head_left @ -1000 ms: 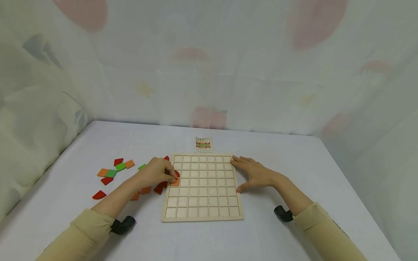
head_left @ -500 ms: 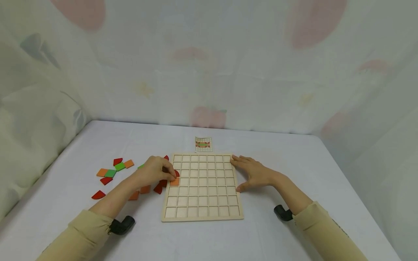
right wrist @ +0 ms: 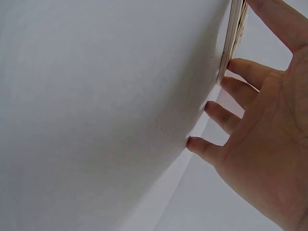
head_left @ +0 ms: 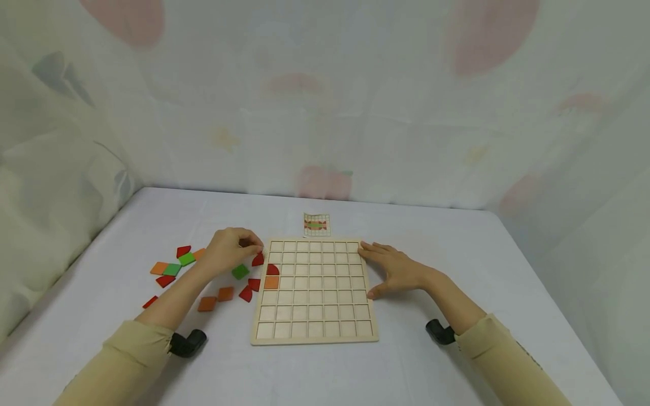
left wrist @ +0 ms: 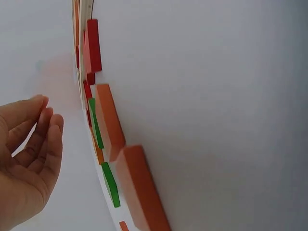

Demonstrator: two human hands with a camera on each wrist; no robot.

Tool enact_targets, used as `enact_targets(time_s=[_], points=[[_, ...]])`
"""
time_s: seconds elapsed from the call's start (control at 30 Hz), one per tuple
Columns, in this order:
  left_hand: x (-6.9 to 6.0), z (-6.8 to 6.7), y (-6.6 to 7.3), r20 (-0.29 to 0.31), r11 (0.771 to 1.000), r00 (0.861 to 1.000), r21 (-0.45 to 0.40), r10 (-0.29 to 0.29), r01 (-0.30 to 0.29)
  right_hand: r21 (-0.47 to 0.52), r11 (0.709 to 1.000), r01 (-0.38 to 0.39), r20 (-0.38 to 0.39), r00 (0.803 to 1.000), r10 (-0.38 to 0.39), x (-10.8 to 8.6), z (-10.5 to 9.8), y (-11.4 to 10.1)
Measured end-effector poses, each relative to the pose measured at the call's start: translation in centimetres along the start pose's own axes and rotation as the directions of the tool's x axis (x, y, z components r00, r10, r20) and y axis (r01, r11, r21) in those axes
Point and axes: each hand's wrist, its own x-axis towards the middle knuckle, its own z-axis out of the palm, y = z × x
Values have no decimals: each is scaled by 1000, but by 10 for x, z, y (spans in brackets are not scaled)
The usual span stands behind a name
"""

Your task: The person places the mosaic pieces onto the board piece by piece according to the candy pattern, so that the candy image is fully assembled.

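A wooden grid board [head_left: 316, 304] lies mid-table. In its leftmost column a red quarter-circle tile [head_left: 272, 269] sits above an orange square tile [head_left: 271, 282]. My left hand [head_left: 229, 248] hovers off the board's upper left corner, above a loose red quarter-circle tile [head_left: 258, 259]. In the left wrist view, that hand's thumb and fingers [left wrist: 34, 144] are loosely curved with tips close together, and nothing shows between them. My right hand [head_left: 393, 269] is spread along the board's right side, its fingertips touching the edge [right wrist: 233, 41].
Loose tiles lie left of the board: a green square [head_left: 240, 272], orange squares [head_left: 225, 294], red quarter-circles [head_left: 246, 294], and a further cluster [head_left: 172, 270]. Behind the board lies a small pattern card [head_left: 317, 224]. A black wrist camera [head_left: 188, 343] sits under the left forearm.
My left hand has let go of the orange square in the board's left column and moved up and left, uncovering the green and red tiles. The right hand stays put.
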Motion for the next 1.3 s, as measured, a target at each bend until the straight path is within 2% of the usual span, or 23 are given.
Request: enact_targets(time_s=[0.13,0.23,0.43,0.6,0.9,1.3], points=[[3,-3,-4,-26,1000,999,-3,-24,23,-2,1000,1,-1,1000,-1,0,0,0],[7,-3,-8,-27,1000,1000,9,-15,15,-6,1000,8,-6,1000,-8,0,0,1],[14,6,-17,29,998,1000,63,0,-2,-4,1000,12,-9,1000,-12,0,-1,0],[15,12,-22,52,995,998,101,17,-22,-5,1000,14,-8,1000,-14,0,-1,-1],[12,13,-20,38,988,997,136,61,-66,-15,1000,15,-15,1000,-16,-1,-1,0],[11,13,-19,-4,982,999,181,54,-52,-14,1000,18,-15,1000,-18,1,1,1]])
